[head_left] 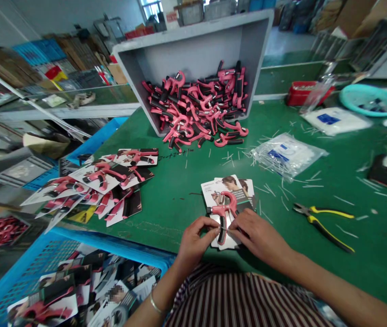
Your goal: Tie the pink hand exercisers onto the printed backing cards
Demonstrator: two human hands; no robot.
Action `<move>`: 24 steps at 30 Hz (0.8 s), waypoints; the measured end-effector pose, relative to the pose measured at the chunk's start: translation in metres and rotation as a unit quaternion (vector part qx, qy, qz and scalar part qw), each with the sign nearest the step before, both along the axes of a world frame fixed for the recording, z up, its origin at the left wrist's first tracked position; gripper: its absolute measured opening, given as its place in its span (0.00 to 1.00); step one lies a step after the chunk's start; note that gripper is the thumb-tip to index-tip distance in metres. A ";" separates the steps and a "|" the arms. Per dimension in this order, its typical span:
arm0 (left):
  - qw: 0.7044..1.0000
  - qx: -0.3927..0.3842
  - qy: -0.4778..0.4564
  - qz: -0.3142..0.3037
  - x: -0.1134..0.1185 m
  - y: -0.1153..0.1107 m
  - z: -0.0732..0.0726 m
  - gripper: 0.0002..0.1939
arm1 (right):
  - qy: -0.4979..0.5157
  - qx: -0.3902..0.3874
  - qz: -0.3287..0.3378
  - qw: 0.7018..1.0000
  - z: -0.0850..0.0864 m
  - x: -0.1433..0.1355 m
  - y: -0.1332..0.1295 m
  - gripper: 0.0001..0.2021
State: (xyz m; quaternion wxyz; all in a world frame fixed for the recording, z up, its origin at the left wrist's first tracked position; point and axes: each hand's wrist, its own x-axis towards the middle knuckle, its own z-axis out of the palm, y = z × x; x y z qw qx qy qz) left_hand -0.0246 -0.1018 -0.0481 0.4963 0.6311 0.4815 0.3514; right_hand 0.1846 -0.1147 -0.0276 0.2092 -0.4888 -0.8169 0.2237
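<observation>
A pink hand grip strengthener point(227, 200) with black handles and a metal spring lies on a small stack of printed backing cards point(210, 193) near the table's front edge. My left hand point(196, 238) is closed at its left, thumb and fingertips pinching at the lower black handle. From the other side my right hand point(256, 231) pinches by the same handle, where a thin cable tie point(223, 228) crosses it. The fingertips partly cover the tie's ends. Diagonal cutters point(322, 222) with yellow and black handles lie to the right.
A tipped grey bin point(193, 38) spills many loose hand grips at the back. Carded grips point(106, 177) pile up at left, above a blue crate point(12, 281) of more. At right are a plastic bag point(288, 156), scattered white tie pieces point(312, 186) and a turquoise basin point(372, 91).
</observation>
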 end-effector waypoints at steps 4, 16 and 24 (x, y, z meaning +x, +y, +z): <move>0.999 0.025 0.013 -0.018 0.002 0.001 0.004 0.02 | -0.016 0.012 0.007 1.000 0.002 -0.001 0.000 0.09; 0.994 0.077 0.048 -0.060 0.003 0.004 0.010 0.02 | -0.021 0.017 0.021 0.999 0.003 0.001 0.000 0.09; 0.985 0.075 0.077 -0.132 -0.001 0.008 0.021 0.06 | -0.020 0.021 0.020 0.999 0.002 0.000 0.000 0.10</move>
